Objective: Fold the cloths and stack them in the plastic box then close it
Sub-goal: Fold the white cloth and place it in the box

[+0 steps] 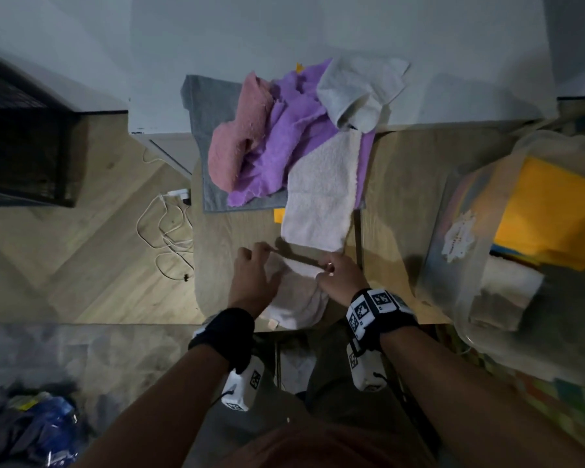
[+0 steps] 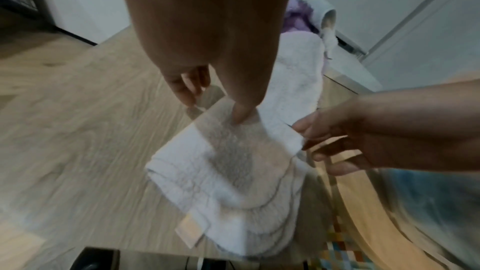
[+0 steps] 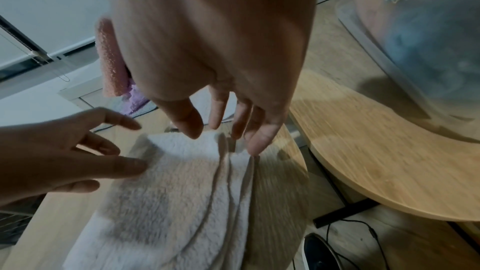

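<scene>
A white terry cloth (image 1: 298, 292) (image 2: 221, 171) (image 3: 168, 192) lies folded into layers at the near edge of the small wooden table (image 1: 230, 231). My left hand (image 1: 254, 275) (image 2: 233, 89) (image 3: 78, 161) has its fingers spread and straight, one fingertip pressing the cloth's top fold. My right hand (image 1: 340, 275) (image 3: 221, 110) (image 2: 337, 137) touches the cloth's right far edge with straight fingertips. The clear plastic box (image 1: 460, 238) (image 3: 415, 28) stands open at the right and holds a yellow cloth (image 1: 547, 211) and a pale folded one (image 1: 510, 288).
Behind my hands lies a pile: a flat white towel (image 1: 321, 197), purple cloth (image 1: 284, 143), pink cloth (image 1: 240, 136), another white cloth (image 1: 358, 92), grey cloth (image 1: 210, 106). A charger cable (image 1: 169, 231) and a black crate (image 1: 24, 136) are on the floor at left.
</scene>
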The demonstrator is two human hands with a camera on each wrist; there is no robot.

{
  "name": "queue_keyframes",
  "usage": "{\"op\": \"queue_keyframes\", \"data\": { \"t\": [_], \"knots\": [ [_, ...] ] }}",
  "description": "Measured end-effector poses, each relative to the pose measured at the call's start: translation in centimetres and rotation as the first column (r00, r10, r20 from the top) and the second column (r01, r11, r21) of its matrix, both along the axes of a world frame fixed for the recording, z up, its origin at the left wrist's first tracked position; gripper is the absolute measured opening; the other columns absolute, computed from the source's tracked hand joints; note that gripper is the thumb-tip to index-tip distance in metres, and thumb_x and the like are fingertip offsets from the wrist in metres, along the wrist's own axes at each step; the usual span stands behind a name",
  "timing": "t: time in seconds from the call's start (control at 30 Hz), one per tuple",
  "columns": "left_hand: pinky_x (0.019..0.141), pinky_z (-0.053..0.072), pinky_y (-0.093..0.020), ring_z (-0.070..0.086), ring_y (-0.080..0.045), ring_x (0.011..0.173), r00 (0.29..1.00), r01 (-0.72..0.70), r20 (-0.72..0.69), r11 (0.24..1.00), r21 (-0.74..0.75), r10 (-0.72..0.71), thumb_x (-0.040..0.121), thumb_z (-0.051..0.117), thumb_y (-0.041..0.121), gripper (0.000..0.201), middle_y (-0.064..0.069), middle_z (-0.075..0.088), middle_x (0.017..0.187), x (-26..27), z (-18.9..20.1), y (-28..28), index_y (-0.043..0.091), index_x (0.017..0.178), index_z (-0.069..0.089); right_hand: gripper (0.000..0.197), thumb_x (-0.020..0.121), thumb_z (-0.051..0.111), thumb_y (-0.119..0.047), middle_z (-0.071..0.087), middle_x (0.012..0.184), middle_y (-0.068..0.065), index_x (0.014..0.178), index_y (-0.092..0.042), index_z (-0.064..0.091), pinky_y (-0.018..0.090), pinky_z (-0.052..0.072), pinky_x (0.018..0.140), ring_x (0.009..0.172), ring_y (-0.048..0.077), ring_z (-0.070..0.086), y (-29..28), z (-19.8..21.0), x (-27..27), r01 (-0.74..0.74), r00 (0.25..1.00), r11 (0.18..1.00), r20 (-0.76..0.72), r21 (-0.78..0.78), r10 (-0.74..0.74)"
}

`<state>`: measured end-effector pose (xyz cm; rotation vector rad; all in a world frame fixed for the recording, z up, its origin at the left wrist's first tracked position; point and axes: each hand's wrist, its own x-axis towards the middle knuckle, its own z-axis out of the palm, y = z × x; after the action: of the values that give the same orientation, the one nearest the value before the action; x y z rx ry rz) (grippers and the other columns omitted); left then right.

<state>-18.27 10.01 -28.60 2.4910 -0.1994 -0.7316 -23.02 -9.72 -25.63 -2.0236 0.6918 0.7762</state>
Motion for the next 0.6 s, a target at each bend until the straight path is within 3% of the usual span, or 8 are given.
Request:
{"op": "queue_keyframes", "data": {
  "t": [0.1,0.23,0.3,0.4,0.5,0.6],
  "knots": [
    [0.095,0.040,-0.040,0.042,-0.033,0.110,0.992,0.129,0.010,0.992,0.004,-0.129,0.081,0.070,0.031,0.055,-0.009,0.048,0.124,0.7,-0.7,0.3,0.023,0.132,0.051,0.050,0.084,0.064,-0.021,0.056,0.130,0.002,0.132,-0.027,0.055,0.029,0.046,0.094,0.116,0.022,0.056,0.2,-0.6,-0.3,-0.105,0.995,0.994,0.005,0.031,0.104],
    [0.098,0.046,-0.040,0.052,-0.038,0.107,0.981,0.156,-0.110,0.986,-0.049,-0.161,0.082,0.072,0.022,0.046,-0.016,0.041,0.118,1.5,-0.5,-0.2,0.015,0.126,0.057,0.019,0.085,0.063,-0.024,0.068,0.104,0.004,0.102,-0.017,0.069,0.028,0.050,0.079,0.096,0.024,0.063,0.7,-1.1,-0.4,-0.220,0.975,0.975,0.009,-0.036,0.221],
    [0.099,0.045,-0.036,0.053,-0.034,0.105,0.972,0.185,-0.138,0.981,-0.058,-0.191,0.080,0.074,0.021,0.050,-0.008,0.040,0.113,1.8,0.0,-0.2,0.017,0.128,0.058,0.014,0.083,0.059,-0.020,0.067,0.091,0.008,0.092,-0.012,0.066,0.031,0.048,0.070,0.086,0.027,0.062,1.1,-0.9,-0.3,-0.162,0.987,0.987,0.007,0.003,0.162],
    [0.096,0.040,-0.029,0.048,-0.023,0.099,0.942,0.279,-0.174,0.958,-0.069,-0.287,0.078,0.078,0.026,0.065,0.006,0.038,0.101,2.4,0.8,0.0,0.024,0.138,0.051,0.014,0.083,0.056,-0.025,0.065,0.089,0.007,0.089,-0.014,0.064,0.029,0.043,0.064,0.083,0.023,0.061,1.3,-0.6,0.0,-0.114,0.991,0.992,-0.060,0.049,0.117],
    [0.092,0.037,-0.028,0.050,-0.028,0.110,0.892,0.423,-0.168,0.906,-0.010,-0.419,0.082,0.074,0.031,0.058,-0.009,0.056,0.117,3.3,0.7,0.3,0.022,0.136,0.054,0.017,0.086,0.057,-0.025,0.064,0.104,0.008,0.099,-0.015,0.062,0.029,0.042,0.069,0.094,0.026,0.061,1.1,-0.8,0.0,-0.216,0.964,0.976,-0.150,0.028,0.217],
    [0.092,0.038,-0.029,0.055,-0.032,0.115,0.896,0.400,-0.223,0.916,0.033,-0.384,0.090,0.066,0.033,0.048,-0.015,0.061,0.124,3.4,0.6,0.3,0.017,0.134,0.057,0.034,0.089,0.057,-0.018,0.061,0.122,0.014,0.123,-0.014,0.057,0.029,0.043,0.078,0.107,0.030,0.060,0.7,-1.6,-0.7,-0.212,0.964,0.977,-0.171,-0.024,0.205]
  ]
}}
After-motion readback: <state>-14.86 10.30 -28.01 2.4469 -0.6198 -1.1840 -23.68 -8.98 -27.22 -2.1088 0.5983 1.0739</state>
